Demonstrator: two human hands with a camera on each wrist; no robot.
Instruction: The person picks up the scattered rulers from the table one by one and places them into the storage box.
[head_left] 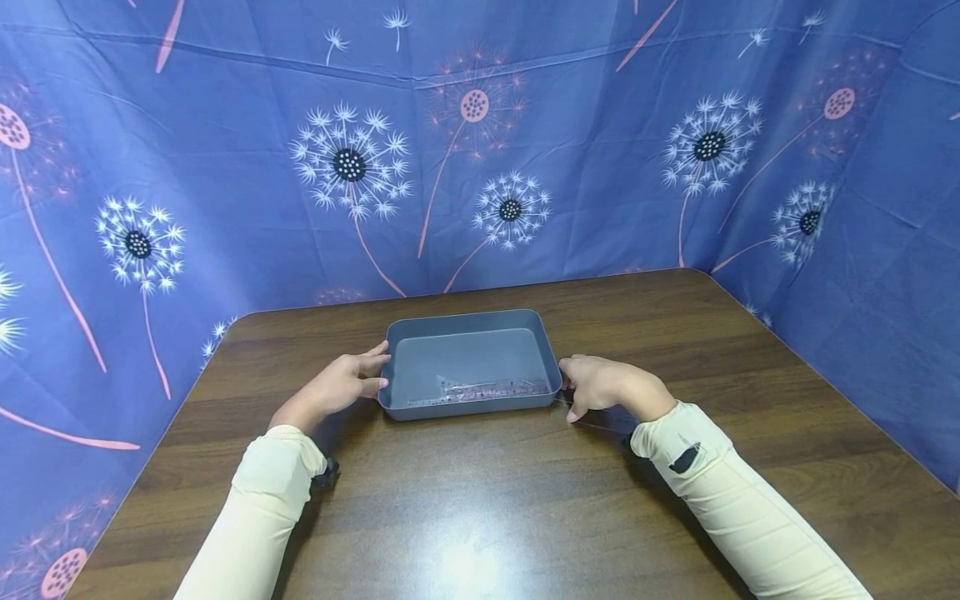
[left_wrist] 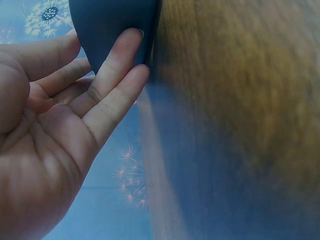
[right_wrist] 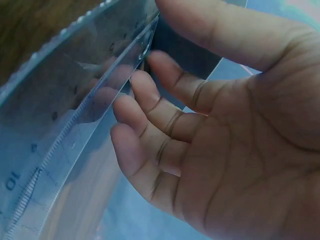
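One shallow blue-grey tray sits on the wooden table, beyond the middle toward 12 o'clock, its long sides running roughly from 9 to 3. It holds one see-through strip with purplish marks, lying along the near side from about 5 to 6 o'clock; whether it lies flat or leans on the wall I cannot tell.

Two hands flank the tray. The left hand, at 9 o'clock, has its fingers extended and spread, the tips touching the outer wall. The right hand, at 3 to 4 o'clock, has loosely bent fingers close against the tray's end. One clear ruler, numbered and ridged along an edge, runs beside those fingers, one end toward the tray; I cannot tell whether they pinch it.

The tray's far rim stands near the table's 12 o'clock edge, with a narrow band of wood between. The widest open room is at 6 o'clock, between two pale sleeves; more wood stretches toward 2 and 3. One blue dandelion-print cloth hangs beyond the table's edge.
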